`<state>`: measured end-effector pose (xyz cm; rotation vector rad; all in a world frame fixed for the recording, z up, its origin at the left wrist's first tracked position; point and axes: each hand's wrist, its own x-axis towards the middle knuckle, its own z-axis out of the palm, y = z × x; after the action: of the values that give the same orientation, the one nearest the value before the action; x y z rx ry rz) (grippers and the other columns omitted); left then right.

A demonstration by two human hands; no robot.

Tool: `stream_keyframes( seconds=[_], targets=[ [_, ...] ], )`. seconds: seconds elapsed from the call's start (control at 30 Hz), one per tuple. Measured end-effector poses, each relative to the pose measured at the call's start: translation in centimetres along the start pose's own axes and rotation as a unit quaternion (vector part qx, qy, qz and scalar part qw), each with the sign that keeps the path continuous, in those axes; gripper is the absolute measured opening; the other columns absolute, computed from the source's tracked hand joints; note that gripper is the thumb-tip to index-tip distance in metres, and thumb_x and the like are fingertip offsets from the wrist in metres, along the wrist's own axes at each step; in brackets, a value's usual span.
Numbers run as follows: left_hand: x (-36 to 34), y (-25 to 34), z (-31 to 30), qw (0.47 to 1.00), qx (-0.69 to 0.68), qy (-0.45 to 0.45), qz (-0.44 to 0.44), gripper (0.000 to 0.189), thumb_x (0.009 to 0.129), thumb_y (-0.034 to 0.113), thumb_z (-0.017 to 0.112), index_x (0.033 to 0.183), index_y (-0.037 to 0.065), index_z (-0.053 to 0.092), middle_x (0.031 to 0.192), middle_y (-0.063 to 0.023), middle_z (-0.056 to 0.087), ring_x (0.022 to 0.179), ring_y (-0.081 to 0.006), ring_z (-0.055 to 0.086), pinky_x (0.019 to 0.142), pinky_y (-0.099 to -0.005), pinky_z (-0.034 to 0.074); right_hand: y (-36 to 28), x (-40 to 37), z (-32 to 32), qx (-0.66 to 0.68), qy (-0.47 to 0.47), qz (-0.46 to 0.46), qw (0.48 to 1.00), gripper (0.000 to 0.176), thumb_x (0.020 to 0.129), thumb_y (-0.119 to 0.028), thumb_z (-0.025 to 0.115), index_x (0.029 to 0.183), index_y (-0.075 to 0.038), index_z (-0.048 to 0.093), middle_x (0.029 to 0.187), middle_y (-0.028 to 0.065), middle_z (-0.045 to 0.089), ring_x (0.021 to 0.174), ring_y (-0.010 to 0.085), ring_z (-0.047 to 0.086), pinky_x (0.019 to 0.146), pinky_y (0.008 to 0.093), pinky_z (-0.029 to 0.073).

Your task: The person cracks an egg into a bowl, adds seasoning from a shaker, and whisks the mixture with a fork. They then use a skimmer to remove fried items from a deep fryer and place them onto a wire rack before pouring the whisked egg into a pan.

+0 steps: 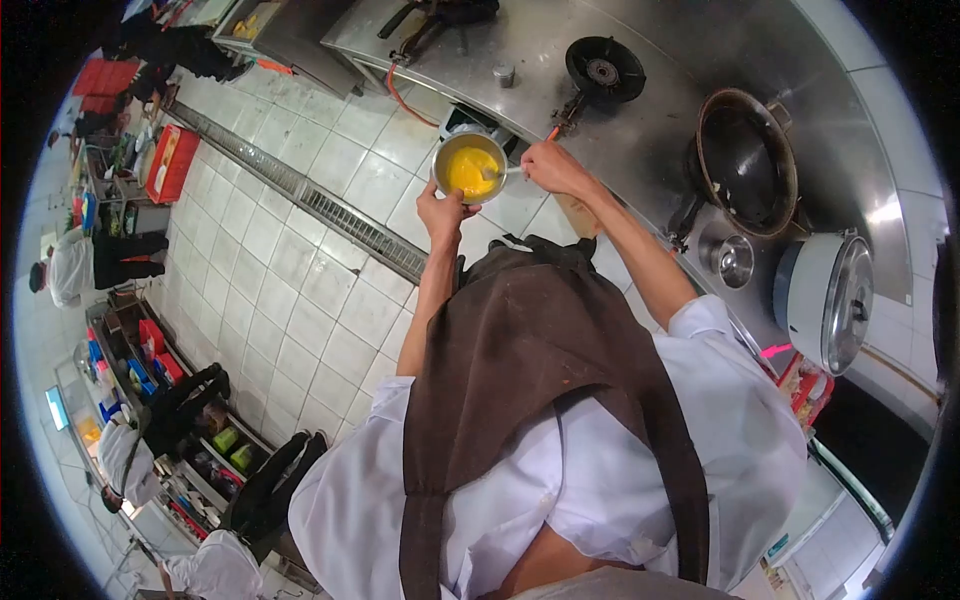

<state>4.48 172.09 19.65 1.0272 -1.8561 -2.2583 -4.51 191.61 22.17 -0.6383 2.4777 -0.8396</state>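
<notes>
My left hand (445, 212) grips the near rim of a round metal bowl (441, 176), with the thumb over its edge. Yellow liquid (468, 166) that looks like beaten egg lies inside. My right hand (555, 168) is closed around the handle of a utensil (513, 171), whose far end dips into the liquid at the bowl's right side. Whether that utensil is a spoon or a whisk is too small to tell. The bowl is held up in front of the steel counter (640, 160), above the tiled floor.
A black burner (603, 70), a large dark wok (746, 162), a small metal bowl (736, 262) and a lidded pot (830, 300) stand on the right. A drain grate (300, 190) crosses the floor. Several people work at the left, near a red crate (172, 165).
</notes>
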Motion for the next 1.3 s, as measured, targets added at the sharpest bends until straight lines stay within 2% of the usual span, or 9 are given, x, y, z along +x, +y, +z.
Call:
stream_keyframes(
  seconds=[0.1,0.33,0.77,0.83,0.93,1.0,1.13,1.23,1.3],
  targets=[
    [0.3,-0.5,-0.1,1.0,-0.007,-0.009,0.025,0.049,0.073,-0.011,0.049,0.122,-0.011,0.045,0.082,-0.024,0.061,0.052,-0.0275,0.064,0.042,-0.032,0.056,-0.3,-0.3,0.2,-0.006,0.114,-0.024,0.993,0.018,0.072,-0.01,0.051,0.074,0.003,0.063,0.074,0.0242,0.06,0.071,0.0394,0.059,0.066,0.0456,0.046],
    [0.0,-0.6,-0.2,1.0,0.025,0.002,0.019,0.049,0.072,-0.012,0.051,0.121,-0.01,0.047,0.085,-0.0248,0.061,0.055,-0.0281,0.064,0.043,-0.0322,0.057,0.3,0.0,0.6,0.019,-0.013,-0.023,0.999,0.019,0.075,-0.012,0.05,0.074,0.003,0.062,0.072,0.025,0.059,0.07,0.0397,0.059,0.067,0.0447,0.046],
    [-0.4,0.7,-0.3,1.0,0.008,0.01,0.011,0.051,0.073,-0.012,0.05,0.123,-0.009,0.045,0.09,-0.0232,0.061,0.055,-0.0278,0.064,0.044,-0.0321,0.057,-0.6,-0.7,1.2,0.064,0.086,-0.022,0.994,0.021,0.077,-0.012,0.049,0.075,0.003,0.064,0.075,0.025,0.06,0.073,0.0399,0.06,0.068,0.0452,0.046],
    [-1.3,-0.5,-0.9,1.0,0.012,0.006,0.011,0.05,0.073,-0.011,0.049,0.122,-0.01,0.046,0.09,-0.023,0.061,0.057,-0.0276,0.064,0.044,-0.0322,0.057,0.0,-0.7,1.6,0.013,-0.005,-0.014,1.0,0.021,0.077,-0.012,0.049,0.075,0.002,0.064,0.076,0.0253,0.06,0.075,0.0394,0.06,0.071,0.0461,0.046],
    [-0.6,-0.7,-0.8,0.999,-0.015,-0.002,0.052,0.049,0.072,-0.009,0.05,0.12,-0.012,0.047,0.09,-0.0224,0.061,0.062,-0.0262,0.065,0.046,-0.0317,0.057,0.8,-0.3,2.8,-0.021,0.104,-0.02,0.994,0.022,0.078,-0.013,0.048,0.074,0.002,0.065,0.077,0.0257,0.06,0.075,0.0392,0.061,0.074,0.0469,0.046],
    [-0.4,-0.7,-1.2,0.999,0.022,0.005,0.039,0.052,0.071,-0.007,0.053,0.123,-0.01,0.046,0.09,-0.0204,0.062,0.062,-0.0249,0.065,0.048,-0.0324,0.057,-0.4,-0.4,2.6,-0.172,0.04,-0.005,0.984,0.024,0.078,-0.015,0.048,0.073,0.002,0.064,0.078,0.0252,0.061,0.076,0.0394,0.06,0.076,0.0471,0.046],
    [0.0,-1.5,-2.4,0.999,0.011,0.011,0.03,0.058,0.071,-0.008,0.053,0.128,-0.003,0.044,0.088,-0.0206,0.063,0.056,-0.0241,0.065,0.045,-0.0314,0.056,-2.4,-0.1,2.8,0.01,0.034,-0.03,0.999,0.022,0.076,-0.014,0.053,0.074,0.003,0.065,0.077,0.0251,0.062,0.078,0.0414,0.06,0.076,0.048,0.045],
    [-0.7,0.1,-3.1,0.999,-0.019,0.028,0.011,0.054,0.074,-0.011,0.049,0.128,-0.005,0.042,0.082,-0.0222,0.062,0.052,-0.0248,0.064,0.044,-0.0302,0.056,-3.1,0.9,3.5,0.031,0.12,-0.087,0.988,0.02,0.077,-0.015,0.058,0.073,0.004,0.064,0.072,0.0205,0.064,0.071,0.0327,0.064,0.067,0.0422,0.048],
    [-0.8,0.9,-4.1,0.999,-0.025,0.039,0.013,0.061,0.073,-0.012,0.048,0.132,0.001,0.041,0.083,-0.0224,0.063,0.052,-0.0252,0.065,0.044,-0.0295,0.055,-3.6,2.0,4.4,0.296,0.161,-0.045,0.94,0.021,0.082,-0.017,0.06,0.076,0.003,0.064,0.064,0.0108,0.063,0.057,0.0158,0.06,0.052,0.029,0.045]
  ],
)
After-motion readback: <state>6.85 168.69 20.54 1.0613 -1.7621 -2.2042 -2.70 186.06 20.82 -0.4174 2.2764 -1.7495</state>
